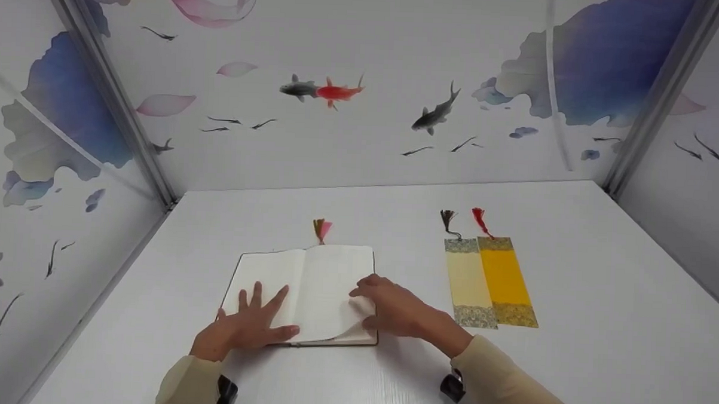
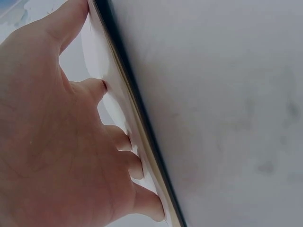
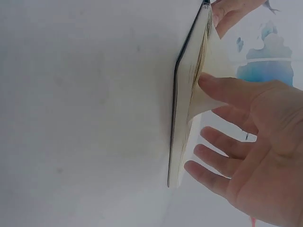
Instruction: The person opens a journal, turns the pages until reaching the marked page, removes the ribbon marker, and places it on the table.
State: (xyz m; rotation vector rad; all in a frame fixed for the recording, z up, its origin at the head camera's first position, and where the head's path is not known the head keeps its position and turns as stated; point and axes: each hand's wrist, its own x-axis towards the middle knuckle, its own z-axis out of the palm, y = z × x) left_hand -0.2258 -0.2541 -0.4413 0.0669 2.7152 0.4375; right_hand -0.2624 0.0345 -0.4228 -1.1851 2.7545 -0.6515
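An open notebook (image 1: 332, 291) with blank white pages and a dark cover lies on the white table. My left hand (image 1: 247, 323) rests on its left page, fingers spread and thumb reaching toward the spine. With thumb and forefinger, my right hand (image 1: 397, 308) pinches a page (image 3: 208, 101) at its right edge; the page's lower corner curves up from the stack. In the right wrist view the thumb (image 3: 227, 90) lies against the page and the other fingers are loosely stretched. A pink and olive tassel (image 1: 321, 229) sticks out past the notebook's top edge; whatever it hangs from is hidden.
Right of the notebook lie two bookmarks side by side: a cream one (image 1: 469, 280) with a dark tassel and a yellow one (image 1: 506, 279) with a red tassel. Panels painted with fish and petals (image 1: 361, 142) enclose the table at the back and sides.
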